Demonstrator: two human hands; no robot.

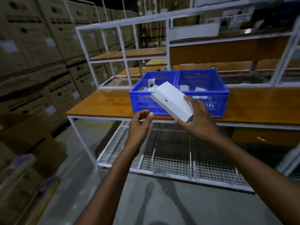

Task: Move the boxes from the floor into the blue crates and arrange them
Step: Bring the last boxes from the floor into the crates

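Though blurred — blue-marked box [176,106]

Plain white on the box [170,99] held in the right hand [199,120], one small blue mark just left of the fingertips [188,99]. Bright blue on the crates [141,104] behind those fingertips, slotted grid pattern along the walls. Orange-brown wood grain on the tabletop [100,103] beyond the left hand [141,124]. White wire mesh on the shelf [170,153] below both hands. Grey on the floor [162,200].
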